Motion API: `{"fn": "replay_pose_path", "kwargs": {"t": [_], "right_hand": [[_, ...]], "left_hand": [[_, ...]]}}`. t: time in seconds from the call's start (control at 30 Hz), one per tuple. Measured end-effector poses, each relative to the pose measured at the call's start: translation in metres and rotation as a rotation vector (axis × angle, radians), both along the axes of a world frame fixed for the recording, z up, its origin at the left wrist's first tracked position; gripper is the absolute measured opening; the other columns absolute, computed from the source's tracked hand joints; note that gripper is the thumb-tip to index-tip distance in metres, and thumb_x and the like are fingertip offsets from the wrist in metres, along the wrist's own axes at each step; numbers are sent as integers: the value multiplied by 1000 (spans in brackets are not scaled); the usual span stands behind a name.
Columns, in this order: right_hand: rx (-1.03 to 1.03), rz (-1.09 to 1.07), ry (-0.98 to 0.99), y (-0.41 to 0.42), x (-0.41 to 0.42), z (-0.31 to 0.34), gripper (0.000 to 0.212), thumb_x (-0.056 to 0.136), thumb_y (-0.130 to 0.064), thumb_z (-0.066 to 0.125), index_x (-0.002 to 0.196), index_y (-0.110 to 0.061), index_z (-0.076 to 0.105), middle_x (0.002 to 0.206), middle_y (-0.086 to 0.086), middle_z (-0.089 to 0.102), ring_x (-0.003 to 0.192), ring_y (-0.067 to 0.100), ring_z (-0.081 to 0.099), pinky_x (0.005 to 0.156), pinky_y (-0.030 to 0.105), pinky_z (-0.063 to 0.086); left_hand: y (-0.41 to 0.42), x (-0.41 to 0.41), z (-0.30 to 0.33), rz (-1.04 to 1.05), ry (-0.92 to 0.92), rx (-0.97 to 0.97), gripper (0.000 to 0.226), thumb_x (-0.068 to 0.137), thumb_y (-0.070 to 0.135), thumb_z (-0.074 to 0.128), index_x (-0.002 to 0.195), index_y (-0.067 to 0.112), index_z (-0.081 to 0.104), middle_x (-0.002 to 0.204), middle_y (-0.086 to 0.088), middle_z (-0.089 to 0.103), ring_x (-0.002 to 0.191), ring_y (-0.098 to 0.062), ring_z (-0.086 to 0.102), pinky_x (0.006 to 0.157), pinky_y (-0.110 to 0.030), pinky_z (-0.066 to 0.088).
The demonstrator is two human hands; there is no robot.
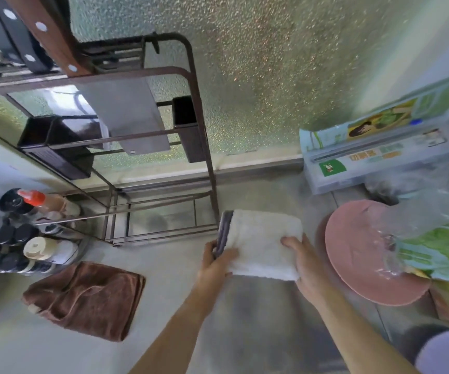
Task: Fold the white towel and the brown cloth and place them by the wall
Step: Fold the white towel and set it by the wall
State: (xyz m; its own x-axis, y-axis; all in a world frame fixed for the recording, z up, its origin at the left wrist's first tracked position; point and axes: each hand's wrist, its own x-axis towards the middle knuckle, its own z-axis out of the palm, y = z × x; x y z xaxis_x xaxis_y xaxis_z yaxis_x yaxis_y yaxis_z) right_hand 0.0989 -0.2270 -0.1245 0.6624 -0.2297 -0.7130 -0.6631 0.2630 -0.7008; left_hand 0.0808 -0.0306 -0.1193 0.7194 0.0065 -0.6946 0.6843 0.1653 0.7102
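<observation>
From the head view, you have the white towel already folded into a compact rectangle with its grey-striped end turned up on the left side, and you hold it by its two short sides, likely so the layers stay stacked while you carry it toward the wall. Your left hand is closed around the striped end, fingers wrapped over the edge. Your right hand clamps the opposite end, thumb on top and the rest of the fingers hidden beneath. The towel sits between your hands, over the middle of the counter, just beside the foot of the metal rack and near the pink plate on the right, short of the counter's back edge. The brown cloth lies well apart near the counter's left front, roughly doubled but rumpled, touched by neither hand. It looks to need tidier folding.
</observation>
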Motion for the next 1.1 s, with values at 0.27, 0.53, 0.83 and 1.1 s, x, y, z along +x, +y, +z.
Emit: {"fn": "replay_pose_path", "kwargs": {"t": [0.27, 0.53, 0.83, 1.1], "right_hand": [[-16, 212, -130, -27, 138, -10, 17, 89, -16, 63, 107, -19, 64, 108, 10, 73, 99, 27, 70, 90, 43, 56], [-845, 549, -356, -13, 154, -44, 53, 96, -35, 56, 141, -7, 45, 132, 18, 55, 125, 36, 51, 101, 41, 41], [-1229, 926, -659, -9, 128, -63, 59, 104, -47, 26, 155, -19, 27, 166, 15, 12, 153, 35, 11, 122, 50, 17], [-1293, 1013, -607, -15, 125, -89, 64, 103, -54, 24, 158, -26, 8, 168, 11, -3, 152, 39, 12, 120, 51, 25]], "left_hand": [[-77, 81, -10, 490, -42, -117, 29, 93, 23, 70, 120, 12, 65, 110, -5, 77, 96, -16, 75, 93, -43, 58], [-86, 116, -28, 178, 61, 704, 51, 101, 42, 46, 136, 5, 45, 129, -20, 62, 120, -38, 57, 94, -43, 46], [-92, 98, -29, -230, -509, 1375, 67, 95, 25, 61, 154, 11, 31, 129, -20, 45, 110, -42, 55, 92, -50, 53], [-78, 125, -74, -491, -527, 1365, 68, 105, 23, 29, 158, 11, -12, 167, -7, -17, 153, -21, -21, 127, -43, 12]]}}
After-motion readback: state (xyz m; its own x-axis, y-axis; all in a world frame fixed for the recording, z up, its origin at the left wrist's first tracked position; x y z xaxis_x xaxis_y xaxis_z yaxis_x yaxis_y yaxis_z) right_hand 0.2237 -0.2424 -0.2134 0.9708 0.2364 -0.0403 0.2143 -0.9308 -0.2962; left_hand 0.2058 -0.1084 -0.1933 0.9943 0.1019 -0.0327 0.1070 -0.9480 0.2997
